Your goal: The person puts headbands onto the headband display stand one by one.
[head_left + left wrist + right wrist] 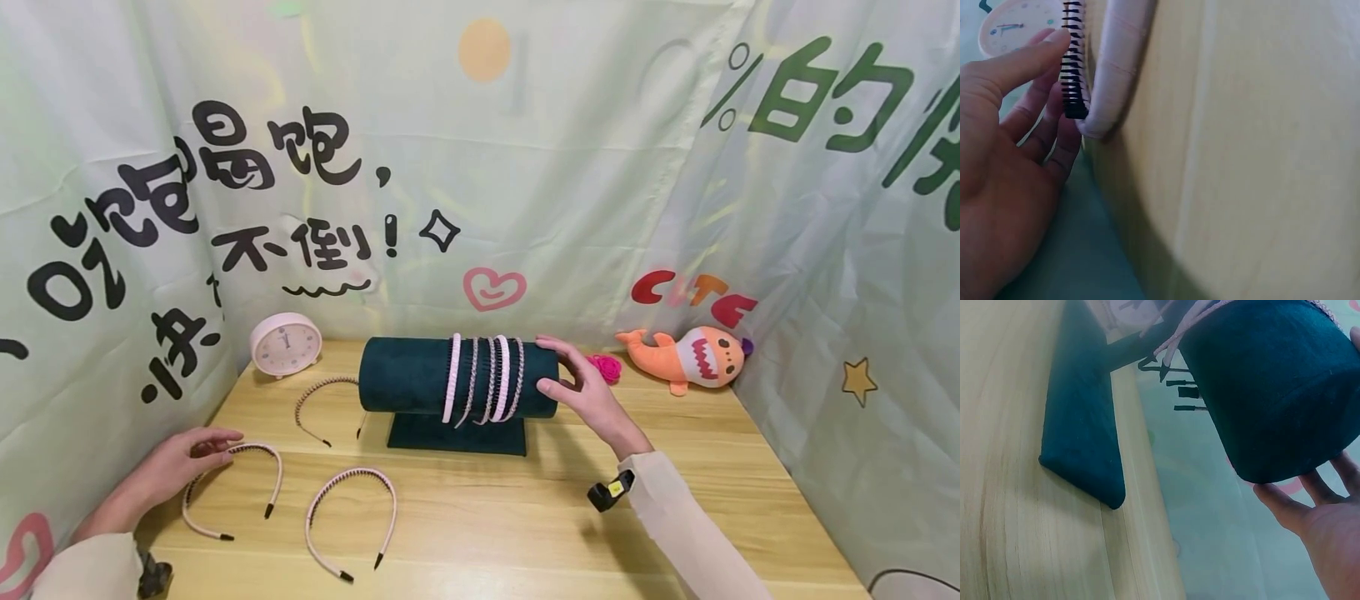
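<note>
A dark green velvet headband stand [408,375] has a horizontal roll with several pink and braided headbands [491,379] around it. At the roll's right end my right hand [588,396] holds the rim, thumb in front and fingers spread over the edge; in the right wrist view the fingertips touch the end of the roll [1279,394]. On the left, my left hand [176,467] pinches a pink headband [279,475] lying on the table. The left wrist view shows the thumb against its black comb teeth [1072,69], with the other fingers behind.
Another pink headband [395,500] lies front and centre on the wooden table [570,533]. A braided headband [303,400] lies left of the stand. Along the back are a round clock [285,343], a pink flower [606,368] and an orange plush toy [686,357]. Printed curtains [562,208] surround the table.
</note>
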A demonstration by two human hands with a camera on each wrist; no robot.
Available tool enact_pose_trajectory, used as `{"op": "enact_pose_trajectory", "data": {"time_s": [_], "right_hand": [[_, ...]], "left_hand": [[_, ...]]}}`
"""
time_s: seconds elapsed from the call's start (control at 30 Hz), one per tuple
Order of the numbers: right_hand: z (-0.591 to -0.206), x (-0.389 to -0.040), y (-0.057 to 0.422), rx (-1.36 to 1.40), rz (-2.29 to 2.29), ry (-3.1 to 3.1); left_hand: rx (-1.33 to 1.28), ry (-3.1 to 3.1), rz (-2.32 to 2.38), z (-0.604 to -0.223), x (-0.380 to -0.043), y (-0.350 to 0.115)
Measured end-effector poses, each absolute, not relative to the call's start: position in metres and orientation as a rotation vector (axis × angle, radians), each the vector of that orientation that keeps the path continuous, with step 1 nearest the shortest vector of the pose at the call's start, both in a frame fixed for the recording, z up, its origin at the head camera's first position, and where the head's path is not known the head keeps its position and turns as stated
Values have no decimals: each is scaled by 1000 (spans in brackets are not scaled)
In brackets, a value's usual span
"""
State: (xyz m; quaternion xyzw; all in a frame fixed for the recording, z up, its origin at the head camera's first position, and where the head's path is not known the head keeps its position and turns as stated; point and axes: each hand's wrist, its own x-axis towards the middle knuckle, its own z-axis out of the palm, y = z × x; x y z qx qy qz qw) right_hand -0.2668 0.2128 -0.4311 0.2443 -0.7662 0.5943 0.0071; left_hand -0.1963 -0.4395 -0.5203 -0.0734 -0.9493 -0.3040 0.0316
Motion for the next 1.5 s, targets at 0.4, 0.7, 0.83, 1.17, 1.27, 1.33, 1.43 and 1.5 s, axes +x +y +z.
{"op": "enact_pose_trajectory", "data": {"time_s": [0.4, 0.7, 0.83, 1.17, 1.27, 1.33, 1.43, 1.5], "right_hand": [[-431, -268, 212, 773, 1866, -2388], [-433, -268, 213, 771, 1861, -2387], [-433, -268, 213, 765, 1866, -2392], [-432, -268, 213, 766, 1865, -2394], [-432, -268, 213, 762, 1866, -2396], [-432, -268, 213, 761, 1865, -2396], [-433, -268, 213, 760, 1867, -2395], [-433, -268, 213, 766, 1863, -2391]], "left_hand": [[-261, -2933, -867, -524, -198, -444], [-282, -3050, -894, -503, -198, -437], [-244, -3089, -908, -498, -196, -437], [-340, -3098, -1151, -489, -185, -445], [-343, -3107, -1231, -485, -183, -449], [-318, -3110, -1282, -484, -183, -451], [-315, -3074, -1372, -483, -181, -454], [-337, -3023, -1442, -481, -180, -455]]}}
